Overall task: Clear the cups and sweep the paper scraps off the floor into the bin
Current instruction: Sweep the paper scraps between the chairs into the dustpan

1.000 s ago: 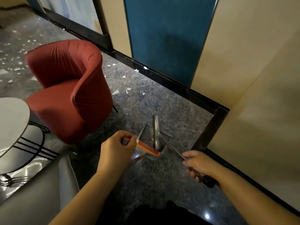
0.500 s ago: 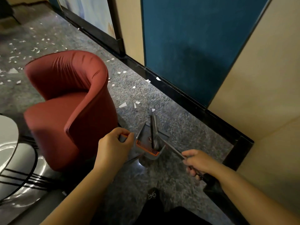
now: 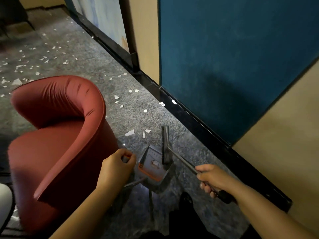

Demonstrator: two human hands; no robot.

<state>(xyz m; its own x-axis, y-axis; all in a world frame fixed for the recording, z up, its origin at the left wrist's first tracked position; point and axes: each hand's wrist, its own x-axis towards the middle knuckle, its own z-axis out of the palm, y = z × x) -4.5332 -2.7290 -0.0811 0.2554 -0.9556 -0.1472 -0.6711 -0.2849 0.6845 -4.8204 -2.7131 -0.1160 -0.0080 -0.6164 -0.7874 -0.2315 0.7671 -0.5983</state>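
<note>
The floor was dark grey and speckled, a bit shiny near the person's feet. Lots of small white paper scraps lay on it. Some were just past the dustpan, some sat along the black strip at the bottom of the wall, and many more were spread far off at the top left. A big blue panel and tan panels made up the wall on the right.

A round red chair stood on the left, close to the left hand. A bit of a white table showed at the left edge.

The left hand was curled tight around the top of the dustpan's handle. The grey dustpan with its orange edge sat low by the floor between the two hands, with one small scrap inside. The right hand was wrapped around the thin broom handle. The broom's head poked down at the far side of the dustpan.
</note>
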